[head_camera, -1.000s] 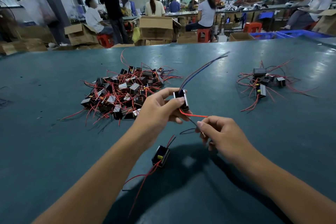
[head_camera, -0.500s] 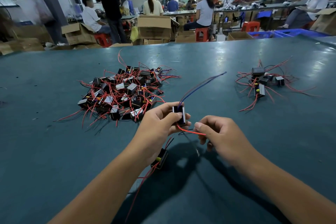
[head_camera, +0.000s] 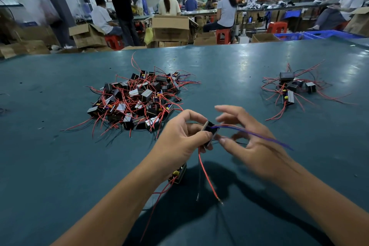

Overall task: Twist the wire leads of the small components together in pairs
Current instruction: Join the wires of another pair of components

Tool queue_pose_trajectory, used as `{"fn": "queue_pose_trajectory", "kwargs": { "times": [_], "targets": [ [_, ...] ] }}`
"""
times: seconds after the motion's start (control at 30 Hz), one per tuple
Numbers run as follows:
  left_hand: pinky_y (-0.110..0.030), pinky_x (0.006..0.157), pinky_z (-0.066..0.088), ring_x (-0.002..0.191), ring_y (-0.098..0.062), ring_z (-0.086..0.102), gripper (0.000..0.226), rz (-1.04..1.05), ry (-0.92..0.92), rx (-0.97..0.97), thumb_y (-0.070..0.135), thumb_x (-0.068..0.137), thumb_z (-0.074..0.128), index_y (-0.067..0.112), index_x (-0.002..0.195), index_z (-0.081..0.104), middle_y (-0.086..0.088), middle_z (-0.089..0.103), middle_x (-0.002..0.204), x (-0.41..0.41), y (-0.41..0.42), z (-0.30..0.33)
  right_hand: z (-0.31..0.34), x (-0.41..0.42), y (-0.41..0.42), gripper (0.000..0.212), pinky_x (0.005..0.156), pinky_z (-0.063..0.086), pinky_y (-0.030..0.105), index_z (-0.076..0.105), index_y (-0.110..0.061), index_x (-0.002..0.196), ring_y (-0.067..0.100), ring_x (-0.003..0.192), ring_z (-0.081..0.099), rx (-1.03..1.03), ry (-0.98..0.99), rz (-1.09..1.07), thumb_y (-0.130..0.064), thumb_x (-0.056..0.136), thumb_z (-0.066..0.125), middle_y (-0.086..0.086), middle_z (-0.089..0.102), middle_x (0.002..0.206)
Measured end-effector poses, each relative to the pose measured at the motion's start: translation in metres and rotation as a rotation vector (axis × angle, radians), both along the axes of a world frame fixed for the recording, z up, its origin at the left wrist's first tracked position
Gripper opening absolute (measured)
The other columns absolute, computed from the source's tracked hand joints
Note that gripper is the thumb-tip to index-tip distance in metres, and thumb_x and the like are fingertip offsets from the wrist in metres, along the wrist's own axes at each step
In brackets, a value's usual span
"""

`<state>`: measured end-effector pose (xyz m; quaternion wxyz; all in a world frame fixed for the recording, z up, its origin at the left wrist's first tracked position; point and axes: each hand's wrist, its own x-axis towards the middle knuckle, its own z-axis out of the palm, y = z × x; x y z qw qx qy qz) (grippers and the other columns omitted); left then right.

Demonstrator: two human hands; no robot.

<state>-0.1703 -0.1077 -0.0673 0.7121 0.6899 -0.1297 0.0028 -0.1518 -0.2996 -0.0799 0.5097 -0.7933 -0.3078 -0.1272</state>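
Component (head_camera: 208, 133), small black block w/ pale faces, sits pinched in the left hand (head_camera: 179, 142), thumb and fingers curled round the body, held above the table (head_camera: 60, 166). Red lead (head_camera: 206, 173) and a thin black lead (head_camera: 199, 177) hang down from the component side by side, not yet twisted, bare tips near each other below it. Blue leads (head_camera: 259, 136) run right of the component, across the right hand (head_camera: 249, 146).

Right hand is blurred; fingers spread fairly wide, thumb tip just beside the component. Cannot tell if it pinches anything; looks like it holds nothing.

Handling, as a judgement: block prob. light and rigid, fine to clamp hard by the body. Leads are thin, soft, springy; insulation likely slick, so best hold is near the stripped tips, both ends pinched together, then rolled between thumb and finger. Tugging at the root could strain the joint, so the left hand should brace the block.

Big pile (head_camera: 137, 100) lies up-left of the component, small pile (head_camera: 291, 88) up-right, spare unit (head_camera: 178, 173) below it under the left wrist.
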Motion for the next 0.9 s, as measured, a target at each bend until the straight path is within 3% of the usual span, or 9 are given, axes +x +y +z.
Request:
{"fn": "queue_pose_trajectory", "kwargs": {
  "times": [0.1,0.17,0.3,0.43,0.63,0.7,0.77,0.9],
  "targets": [
    [-0.024,0.056,0.047,0.06,-0.019,0.061,0.011,-0.038,-0.038,0.062,-0.007,0.091,0.063,-0.007,0.101,0.059,-0.01,0.071,0.073,-0.001,-0.001,-0.003,0.007,0.002,-0.005,0.051,0.096,0.048,0.027,0.059,-0.023,0.131,0.016,0.123,0.055,-0.188,-0.239,0.107,-0.017,0.082,0.073,-0.006,0.058,0.128],
    [-0.026,0.063,0.052,0.068,-0.021,0.064,0.011,-0.079,-0.05,0.05,-0.002,0.091,0.065,-0.006,0.101,0.063,-0.019,0.071,0.08,-0.001,-0.002,-0.002,0.009,0.002,-0.005,0.039,0.1,0.045,0.027,0.067,-0.017,0.119,0.014,0.118,0.056,-0.245,-0.338,0.066,-0.019,0.081,0.075,-0.002,0.06,0.122],
    [-0.032,0.087,0.056,0.09,-0.02,0.069,0.015,0.018,-0.082,0.003,0.007,0.096,0.06,-0.001,0.106,0.068,-0.013,0.075,0.101,0.002,0.003,0.001,0.01,0.006,-0.009,0.03,0.092,0.043,0.019,0.072,-0.013,0.106,0.013,0.102,0.059,-0.261,-0.391,-0.048,-0.028,0.08,0.076,-0.001,0.063,0.106],
    [-0.021,0.068,0.052,0.074,-0.009,0.065,0.013,0.318,-0.211,0.23,0.009,0.1,0.055,0.011,0.099,0.068,-0.001,0.074,0.088,0.01,0.016,0.0,0.005,0.018,-0.024,0.026,0.072,0.035,0.009,0.07,-0.023,0.096,0.01,0.083,0.054,-0.356,-0.196,-0.101,-0.039,0.078,0.08,-0.01,0.059,0.088],
    [-0.013,0.055,0.041,0.061,-0.001,0.053,0.014,0.409,-0.215,0.346,0.005,0.097,0.058,0.012,0.098,0.069,0.0,0.064,0.075,0.017,0.033,0.004,-0.013,0.028,-0.028,0.024,0.074,0.043,0.018,0.068,-0.025,0.092,0.006,0.083,0.056,-0.464,-0.072,-0.04,-0.04,0.077,0.081,-0.01,0.061,0.087],
    [-0.013,0.057,0.041,0.06,-0.002,0.052,0.01,0.39,-0.216,0.371,0.008,0.096,0.06,0.011,0.094,0.069,0.001,0.062,0.073,0.017,0.035,0.006,-0.017,0.029,-0.028,0.026,0.074,0.046,0.022,0.068,-0.024,0.094,0.008,0.081,0.058,-0.493,-0.067,-0.028,-0.043,0.079,0.078,-0.008,0.063,0.087],
    [-0.024,0.063,0.047,0.066,-0.014,0.056,0.007,0.28,-0.193,0.429,0.019,0.095,0.066,0.015,0.09,0.07,-0.003,0.065,0.076,0.014,0.037,0.007,-0.019,0.029,-0.028,0.028,0.073,0.048,0.024,0.068,-0.023,0.094,0.01,0.079,0.059,-0.504,-0.086,-0.024,-0.045,0.08,0.075,-0.008,0.063,0.086],
    [-0.032,0.067,0.046,0.073,-0.023,0.055,0.024,0.084,-0.207,0.688,0.051,0.08,0.071,0.029,0.089,0.069,0.01,0.066,0.084,0.005,0.034,0.007,-0.019,0.03,-0.027,0.031,0.072,0.046,0.022,0.068,-0.024,0.094,0.008,0.078,0.059,-0.46,-0.098,-0.058,-0.051,0.079,0.072,-0.01,0.064,0.085]
  ]
}}
